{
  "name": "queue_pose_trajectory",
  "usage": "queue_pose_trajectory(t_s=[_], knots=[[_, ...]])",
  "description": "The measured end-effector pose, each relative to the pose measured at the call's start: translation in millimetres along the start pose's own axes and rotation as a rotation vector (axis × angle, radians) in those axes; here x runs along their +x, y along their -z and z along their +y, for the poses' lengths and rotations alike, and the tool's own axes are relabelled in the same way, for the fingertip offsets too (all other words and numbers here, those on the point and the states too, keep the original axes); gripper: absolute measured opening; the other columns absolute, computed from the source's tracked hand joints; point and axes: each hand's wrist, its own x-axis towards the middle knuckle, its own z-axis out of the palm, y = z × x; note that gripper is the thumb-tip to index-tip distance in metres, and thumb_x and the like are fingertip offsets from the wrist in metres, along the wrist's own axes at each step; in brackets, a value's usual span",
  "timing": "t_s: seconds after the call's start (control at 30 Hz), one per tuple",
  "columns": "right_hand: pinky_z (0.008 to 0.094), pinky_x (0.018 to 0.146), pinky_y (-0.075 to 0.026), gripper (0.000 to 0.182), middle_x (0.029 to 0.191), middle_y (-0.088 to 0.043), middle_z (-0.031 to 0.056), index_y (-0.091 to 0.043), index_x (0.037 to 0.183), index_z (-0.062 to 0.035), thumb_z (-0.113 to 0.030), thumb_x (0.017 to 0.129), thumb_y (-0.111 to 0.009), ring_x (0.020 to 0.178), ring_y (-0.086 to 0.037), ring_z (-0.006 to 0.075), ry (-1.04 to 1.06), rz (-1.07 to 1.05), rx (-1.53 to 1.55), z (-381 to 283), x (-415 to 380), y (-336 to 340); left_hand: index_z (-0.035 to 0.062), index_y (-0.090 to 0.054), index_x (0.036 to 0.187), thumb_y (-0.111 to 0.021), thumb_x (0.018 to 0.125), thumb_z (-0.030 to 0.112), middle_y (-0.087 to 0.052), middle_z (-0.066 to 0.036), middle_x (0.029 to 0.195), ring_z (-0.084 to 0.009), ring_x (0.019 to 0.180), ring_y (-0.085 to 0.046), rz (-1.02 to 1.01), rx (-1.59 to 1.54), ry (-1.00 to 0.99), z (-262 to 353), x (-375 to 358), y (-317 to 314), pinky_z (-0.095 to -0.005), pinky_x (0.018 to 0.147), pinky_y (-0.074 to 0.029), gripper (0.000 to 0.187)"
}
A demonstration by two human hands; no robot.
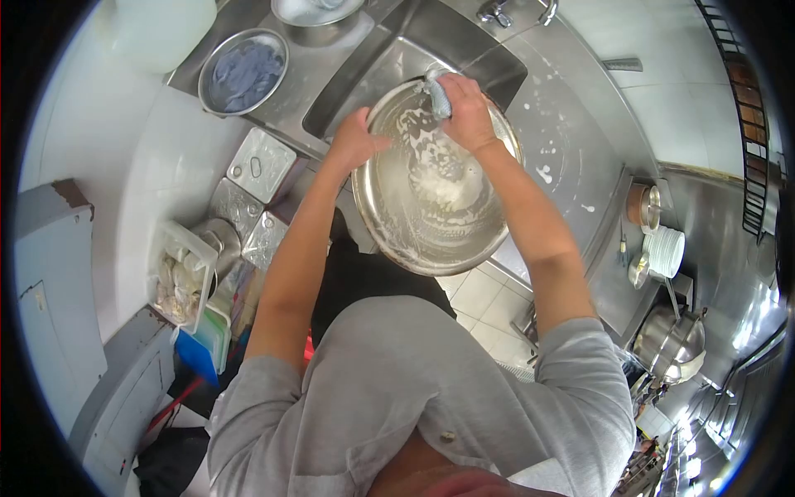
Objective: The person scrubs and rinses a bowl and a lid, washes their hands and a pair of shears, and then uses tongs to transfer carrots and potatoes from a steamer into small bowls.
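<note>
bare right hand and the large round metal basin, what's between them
In the head view, a crumpled grey-white cloth or pad, held by the right hand at the far rim of the basin.

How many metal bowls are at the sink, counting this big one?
3: the big soapy bowl in front, the left bowl holding cloth, the cropped bowl at the top edge. More may be hidden.

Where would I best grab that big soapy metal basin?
Probably by its rim, coming from the left, where the left hand already is. The basin is wide and round, with no visible handle, and suds coat its inside, so the edge looks the surest hold. The right hand occupies the far side.
</note>
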Motion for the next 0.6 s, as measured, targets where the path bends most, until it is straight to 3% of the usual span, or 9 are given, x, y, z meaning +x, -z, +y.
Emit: queue_pose_trajectory(t_s=[0.17,0.27,0.37,0.47,0.6], knots=[[0.0427,0.098,-0.050,0.056,0.118,-0.064,0.0171,-0.063,0.122,-0.0057,0.002,0.067,-0.070,0.113,-0.059,0.0364,-0.202,-0.076,0.112,-12.5,10.3,19.5,-0.0026,-0.062,0.125,-0.079,0.074,0.005,-0.072,-0.012,0.108,-0.0172,0.092,-0.069,-0.005,-0.055,0.038,-3.0,-7.4,-0.1,-0.0317,0.085,-0.053,0.054],[0.0423,0.095,-0.051,0.053,0.115,-0.065,0.0169,-0.066,0.118,-0.0062,0.000,0.066,-0.072,0.109,-0.060,0.0363,-0.079,-0.025,0.032,-2.4,14.5,27.4,-0.0030,-0.065,0.114,-0.078,0.072,0.011,-0.072,-0.018,0.103,-0.0264,0.093,-0.070,0.010,-0.146,0.012,-7.2,-6.2,-2.0,-0.0367,0.084,-0.052,0.046],[0.0420,0.094,-0.051,0.046,0.109,-0.066,0.0158,-0.068,0.111,-0.0050,-0.001,0.065,-0.071,0.106,-0.060,0.0365,-0.023,0.009,-0.113,6.5,11.4,22.8,-0.0033,-0.065,0.114,-0.078,0.072,0.012,-0.072,-0.018,0.103,-0.0266,0.093,-0.070,0.018,-0.139,-0.029,-13.3,-1.3,-4.1,-0.0368,0.084,-0.052,0.047],[0.0421,0.092,-0.050,0.040,0.106,-0.066,0.0145,-0.070,0.104,-0.0047,-0.002,0.064,-0.071,0.102,-0.060,0.0356,-0.053,0.082,-0.033,4.5,16.8,3.4,-0.0035,-0.064,0.114,-0.078,0.071,0.014,-0.072,-0.018,0.102,-0.0268,0.093,-0.070,0.028,-0.022,-0.050,-12.2,1.5,-3.6,-0.0369,0.084,-0.052,0.049],[0.0427,0.090,-0.050,0.036,0.106,-0.066,0.0130,-0.070,0.100,-0.0064,-0.003,0.064,-0.069,0.100,-0.060,0.0341,0.124,-0.096,-0.045,-47.2,37.9,7.1,-0.0041,-0.064,0.112,-0.077,0.070,0.017,-0.072,-0.019,0.100,-0.0281,0.091,-0.070,0.038,0.023,-0.097,-0.8,-2.8,-3.3,-0.0377,0.083,-0.053,0.048]])
